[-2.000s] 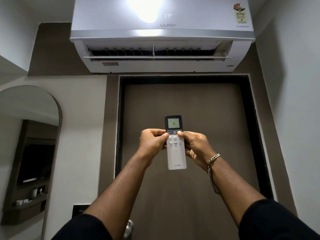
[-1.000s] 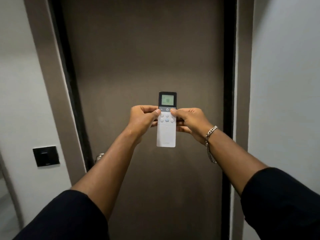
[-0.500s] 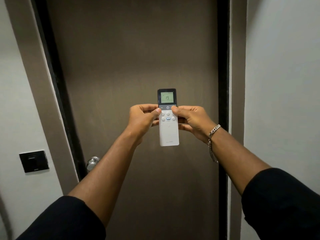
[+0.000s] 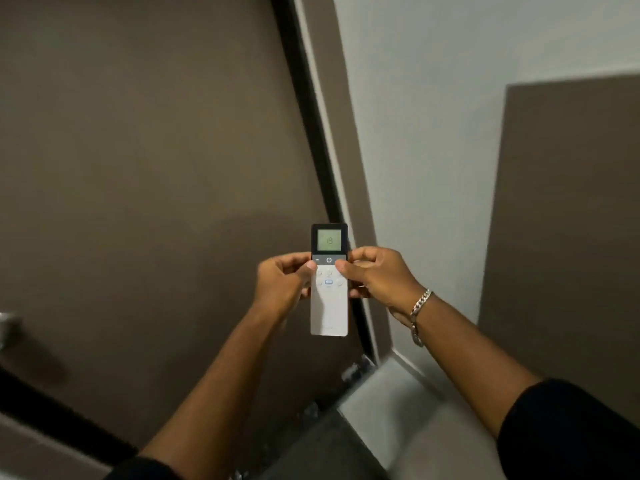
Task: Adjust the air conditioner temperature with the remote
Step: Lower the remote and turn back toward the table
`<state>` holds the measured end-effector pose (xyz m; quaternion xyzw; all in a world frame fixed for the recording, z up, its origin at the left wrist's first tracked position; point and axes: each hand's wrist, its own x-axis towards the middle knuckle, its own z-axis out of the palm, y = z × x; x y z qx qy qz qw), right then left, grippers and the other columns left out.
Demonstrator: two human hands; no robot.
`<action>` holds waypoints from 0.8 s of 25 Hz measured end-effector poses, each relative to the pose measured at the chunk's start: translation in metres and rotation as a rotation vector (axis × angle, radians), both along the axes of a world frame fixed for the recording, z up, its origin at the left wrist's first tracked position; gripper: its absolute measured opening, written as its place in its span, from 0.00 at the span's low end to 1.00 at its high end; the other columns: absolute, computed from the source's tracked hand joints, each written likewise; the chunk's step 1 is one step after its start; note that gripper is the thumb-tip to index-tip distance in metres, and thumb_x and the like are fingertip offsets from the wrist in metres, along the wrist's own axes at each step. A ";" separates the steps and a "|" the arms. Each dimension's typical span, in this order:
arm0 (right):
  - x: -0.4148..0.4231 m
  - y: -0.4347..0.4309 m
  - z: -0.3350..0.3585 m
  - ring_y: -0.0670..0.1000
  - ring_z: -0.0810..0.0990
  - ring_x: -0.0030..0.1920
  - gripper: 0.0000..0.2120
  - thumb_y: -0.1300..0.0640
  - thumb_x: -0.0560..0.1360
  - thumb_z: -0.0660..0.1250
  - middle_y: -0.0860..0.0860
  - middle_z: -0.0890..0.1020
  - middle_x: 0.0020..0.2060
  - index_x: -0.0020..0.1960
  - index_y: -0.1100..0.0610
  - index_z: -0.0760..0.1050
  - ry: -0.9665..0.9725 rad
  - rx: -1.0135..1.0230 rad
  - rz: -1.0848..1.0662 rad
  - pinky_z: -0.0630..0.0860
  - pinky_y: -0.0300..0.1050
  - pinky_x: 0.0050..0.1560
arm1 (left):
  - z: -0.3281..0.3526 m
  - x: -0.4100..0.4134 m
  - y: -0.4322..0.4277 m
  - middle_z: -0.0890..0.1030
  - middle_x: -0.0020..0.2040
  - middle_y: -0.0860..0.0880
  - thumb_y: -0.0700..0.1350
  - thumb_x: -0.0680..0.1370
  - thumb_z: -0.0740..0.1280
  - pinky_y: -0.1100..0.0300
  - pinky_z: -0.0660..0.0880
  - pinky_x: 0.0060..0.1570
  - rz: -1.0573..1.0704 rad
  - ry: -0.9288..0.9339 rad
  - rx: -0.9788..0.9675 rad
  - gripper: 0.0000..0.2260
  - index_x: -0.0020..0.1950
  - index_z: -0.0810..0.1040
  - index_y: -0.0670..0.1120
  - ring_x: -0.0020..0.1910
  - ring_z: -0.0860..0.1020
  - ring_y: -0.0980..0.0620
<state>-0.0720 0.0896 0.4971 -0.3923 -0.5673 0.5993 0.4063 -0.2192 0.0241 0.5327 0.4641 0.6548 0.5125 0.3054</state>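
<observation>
Right now the remote (image 4: 329,296) is sitting upright between both hands, roughly centre frame, held out in front of a brown door (image 4: 156,168) and overlapping the door's dark frame edge (image 4: 311,126). Its LCD screen (image 4: 329,240) at the top is showing "19", digits a bit faint but readable; just under it a dark strip is carrying a power symbol (image 4: 329,260) w/ a small minus mark to its left. Below that, on the white body, rounded buttons are showing, one in the middle outlined in blue (image 4: 329,282); their labels are too small to read, and any brand mark near the bottom end is too blurred to make out. The left hand (image 4: 282,285) is wrapping the remote's left edge, fingers curled closed behind it, thumb lying across the front near the upper-left buttons. The right hand (image 4: 375,277) is gripping the right edge the same way, fingers folded round the back, thumb tip resting on the front just under the dark strip. Both forearms are reaching forward & up from the bottom of the view, nearly straight, converging on the remote; black sleeves (image 4: 568,431) are ending above the elbows. A silver chain bracelet (image 4: 417,315) is hanging on the right wrist. At far left a metal door handle (image 4: 7,323) is poking into view, blurred. A pale wall (image 4: 433,116) is running to the right of the frame, w/ a brown panel (image 4: 568,209) beyond it, and light floor (image 4: 398,410) is showing below.
</observation>
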 end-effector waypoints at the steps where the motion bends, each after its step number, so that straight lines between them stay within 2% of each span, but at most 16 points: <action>1: 0.017 0.002 -0.033 0.54 0.86 0.48 0.10 0.56 0.73 0.72 0.57 0.86 0.48 0.51 0.60 0.78 -0.018 -0.067 -0.030 0.83 0.46 0.41 | -0.031 0.015 0.009 0.84 0.44 0.50 0.39 0.77 0.65 0.66 0.78 0.31 -0.025 -0.011 -0.043 0.07 0.47 0.81 0.49 0.36 0.83 0.61; 4: 0.084 -0.005 -0.147 0.58 0.84 0.50 0.12 0.59 0.73 0.71 0.59 0.84 0.51 0.54 0.63 0.75 -0.018 -0.341 -0.159 0.84 0.51 0.46 | -0.154 0.077 0.029 0.85 0.44 0.48 0.40 0.76 0.66 0.65 0.79 0.33 -0.084 -0.032 -0.241 0.06 0.49 0.82 0.46 0.39 0.84 0.55; 6: 0.128 -0.021 -0.228 0.55 0.84 0.47 0.13 0.58 0.74 0.70 0.58 0.84 0.52 0.55 0.64 0.75 -0.058 -0.488 -0.247 0.83 0.46 0.41 | -0.242 0.121 0.028 0.84 0.46 0.47 0.42 0.76 0.67 0.57 0.81 0.41 -0.127 -0.029 -0.395 0.04 0.47 0.82 0.47 0.45 0.84 0.48; 7: 0.146 -0.031 -0.267 0.52 0.84 0.45 0.13 0.58 0.74 0.70 0.58 0.84 0.51 0.55 0.64 0.75 -0.081 -0.555 -0.277 0.83 0.43 0.38 | -0.285 0.141 0.024 0.84 0.46 0.47 0.43 0.76 0.67 0.50 0.81 0.46 -0.135 -0.024 -0.461 0.04 0.43 0.82 0.48 0.47 0.83 0.46; 9: 0.181 -0.052 -0.341 0.49 0.83 0.41 0.09 0.60 0.74 0.69 0.59 0.83 0.49 0.53 0.62 0.75 -0.099 -0.685 -0.350 0.82 0.41 0.35 | -0.364 0.181 0.011 0.84 0.44 0.47 0.43 0.75 0.68 0.45 0.80 0.51 -0.147 -0.010 -0.575 0.07 0.38 0.81 0.51 0.46 0.83 0.44; 10: 0.196 -0.062 -0.377 0.48 0.83 0.39 0.06 0.61 0.74 0.69 0.59 0.83 0.48 0.50 0.60 0.75 -0.100 -0.754 -0.390 0.81 0.40 0.34 | -0.401 0.198 0.004 0.85 0.43 0.46 0.42 0.75 0.68 0.45 0.79 0.52 -0.158 0.002 -0.619 0.07 0.38 0.83 0.49 0.46 0.83 0.44; 12: 0.221 -0.077 -0.433 0.50 0.83 0.40 0.04 0.63 0.74 0.69 0.59 0.82 0.48 0.44 0.58 0.74 -0.115 -0.860 -0.465 0.82 0.42 0.35 | -0.460 0.226 -0.008 0.86 0.48 0.44 0.37 0.74 0.66 0.48 0.79 0.54 -0.235 0.034 -0.698 0.09 0.47 0.85 0.45 0.48 0.82 0.44; 14: 0.237 -0.089 -0.480 0.56 0.83 0.45 0.06 0.63 0.75 0.68 0.62 0.82 0.51 0.41 0.57 0.74 -0.151 -0.941 -0.527 0.82 0.49 0.43 | -0.505 0.245 -0.018 0.85 0.53 0.44 0.33 0.73 0.63 0.53 0.79 0.54 -0.354 0.054 -0.757 0.14 0.54 0.83 0.45 0.50 0.82 0.47; 16: 0.244 -0.099 -0.513 0.60 0.83 0.50 0.03 0.63 0.74 0.69 0.63 0.82 0.53 0.42 0.59 0.75 -0.180 -1.005 -0.594 0.81 0.55 0.47 | -0.537 0.259 -0.026 0.84 0.56 0.45 0.32 0.73 0.62 0.62 0.75 0.51 -0.461 0.129 -0.776 0.18 0.57 0.82 0.46 0.51 0.80 0.50; 18: 0.244 -0.107 -0.537 0.59 0.85 0.45 0.03 0.62 0.72 0.71 0.61 0.84 0.50 0.45 0.61 0.78 -0.244 -1.028 -0.676 0.83 0.52 0.42 | -0.552 0.267 -0.034 0.82 0.59 0.44 0.32 0.73 0.63 0.65 0.71 0.53 -0.558 0.245 -0.760 0.18 0.60 0.80 0.44 0.55 0.79 0.48; 20: 0.243 -0.112 -0.549 0.54 0.85 0.36 0.05 0.61 0.70 0.73 0.59 0.85 0.44 0.44 0.61 0.81 -0.365 -0.994 -0.694 0.83 0.44 0.32 | -0.556 0.269 -0.035 0.80 0.61 0.42 0.33 0.74 0.63 0.59 0.72 0.57 -0.617 0.362 -0.763 0.17 0.61 0.78 0.42 0.59 0.78 0.43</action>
